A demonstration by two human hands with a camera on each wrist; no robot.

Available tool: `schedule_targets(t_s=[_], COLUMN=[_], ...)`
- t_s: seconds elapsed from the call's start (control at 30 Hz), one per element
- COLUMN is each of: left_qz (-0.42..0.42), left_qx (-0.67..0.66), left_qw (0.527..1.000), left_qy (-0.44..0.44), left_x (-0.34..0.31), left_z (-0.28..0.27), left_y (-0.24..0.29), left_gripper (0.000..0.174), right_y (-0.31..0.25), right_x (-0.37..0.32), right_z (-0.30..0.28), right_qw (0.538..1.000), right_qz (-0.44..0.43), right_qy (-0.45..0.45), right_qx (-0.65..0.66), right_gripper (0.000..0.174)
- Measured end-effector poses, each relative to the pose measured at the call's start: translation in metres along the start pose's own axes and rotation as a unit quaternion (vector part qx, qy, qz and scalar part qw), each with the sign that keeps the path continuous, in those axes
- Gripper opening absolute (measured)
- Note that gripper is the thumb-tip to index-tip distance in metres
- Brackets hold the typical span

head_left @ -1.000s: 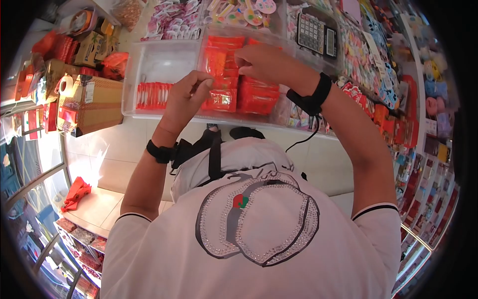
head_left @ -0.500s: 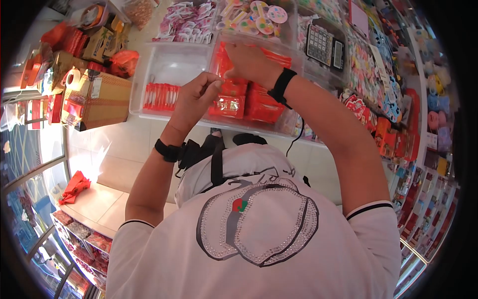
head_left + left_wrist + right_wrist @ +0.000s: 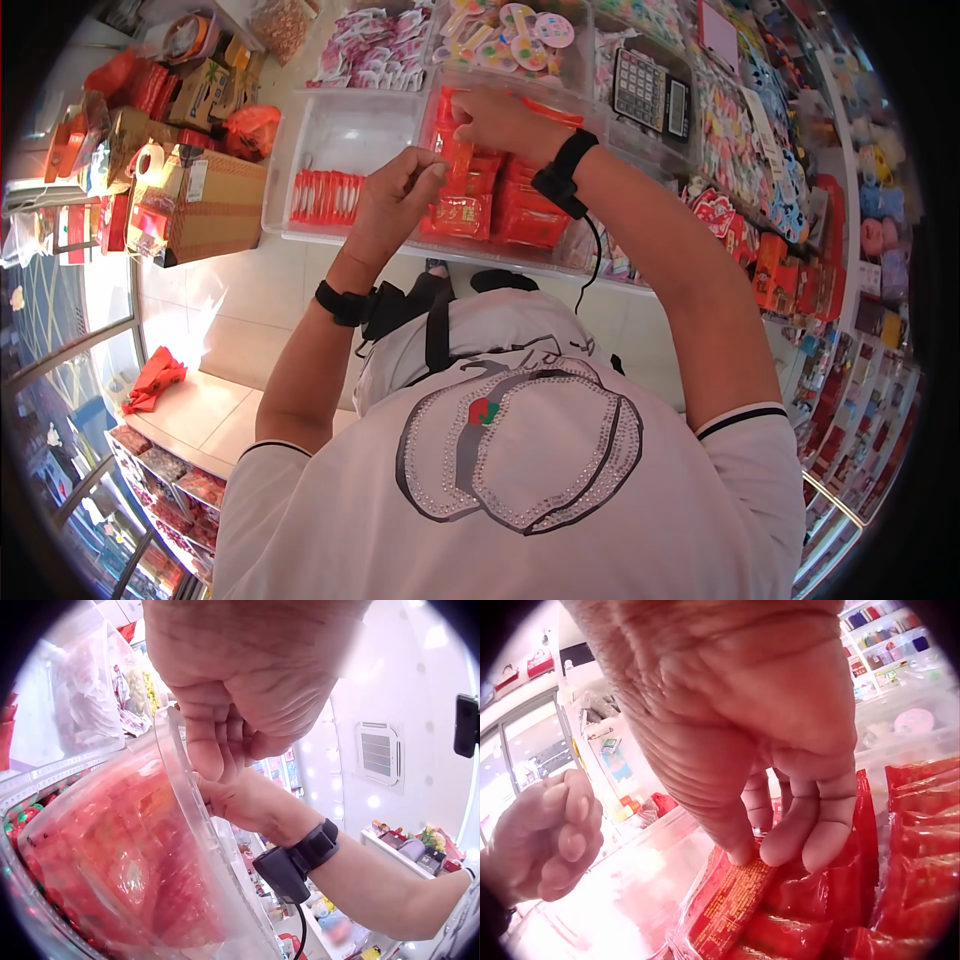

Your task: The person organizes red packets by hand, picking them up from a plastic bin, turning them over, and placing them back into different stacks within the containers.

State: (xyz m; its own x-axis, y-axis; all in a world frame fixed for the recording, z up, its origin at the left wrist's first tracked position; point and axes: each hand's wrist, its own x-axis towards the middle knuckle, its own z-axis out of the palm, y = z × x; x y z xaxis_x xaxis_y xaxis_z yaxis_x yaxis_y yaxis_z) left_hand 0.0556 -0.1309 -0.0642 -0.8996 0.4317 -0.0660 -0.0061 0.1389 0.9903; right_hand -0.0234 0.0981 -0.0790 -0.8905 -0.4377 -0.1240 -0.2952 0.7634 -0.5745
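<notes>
In the head view the right hand [image 3: 510, 125] is over a clear bin of red packets [image 3: 460, 215]. The right wrist view shows its thumb and fingers pinching a red packet with gold print [image 3: 731, 904]; other red packets lie beneath and beside it. The left hand [image 3: 395, 200] hovers by the near left part of that bin, its fingers curled toward the thumb. Seen from the right wrist, this left hand [image 3: 551, 836] shows nothing in its fingers. A row of upright red packets [image 3: 325, 197] stands in the neighbouring bin to its left.
Behind are bins with purple-white packets [image 3: 375, 50] and colourful round items [image 3: 525, 40]. A calculator [image 3: 650, 95] lies to the right, beside many small packaged goods. A cardboard box [image 3: 215, 205] stands left of the bins.
The right hand has moved left over the red packets, and a packet now shows slanting below its fingers. The left hand keeps its curled pose. The head view has shifted slightly.
</notes>
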Motion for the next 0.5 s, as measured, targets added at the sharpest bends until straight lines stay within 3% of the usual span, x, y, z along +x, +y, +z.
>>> schedule_targets(t_s=[0.13, 0.4, 0.5], left_qz=[0.002, 0.007, 0.133], left_qx=[0.005, 0.014, 0.141], left_qw=[1.0, 1.0, 0.981], left_qy=[0.0, -0.016, -0.015], left_x=[0.001, 0.006, 0.015], left_z=[0.0, -0.003, -0.006], left_y=[-0.003, 0.009, 0.02], left_gripper=[0.018, 0.017, 0.033], right_y=[-0.014, -0.023, -0.015], right_x=[-0.012, -0.052, -0.069], right_z=[-0.018, -0.07, -0.083], right_qw=[0.979, 0.963, 0.948], right_qz=[0.093, 0.111, 0.126], right_qy=[-0.044, -0.04, -0.035], right_qx=[0.179, 0.243, 0.291], right_gripper=[0.018, 0.016, 0.019])
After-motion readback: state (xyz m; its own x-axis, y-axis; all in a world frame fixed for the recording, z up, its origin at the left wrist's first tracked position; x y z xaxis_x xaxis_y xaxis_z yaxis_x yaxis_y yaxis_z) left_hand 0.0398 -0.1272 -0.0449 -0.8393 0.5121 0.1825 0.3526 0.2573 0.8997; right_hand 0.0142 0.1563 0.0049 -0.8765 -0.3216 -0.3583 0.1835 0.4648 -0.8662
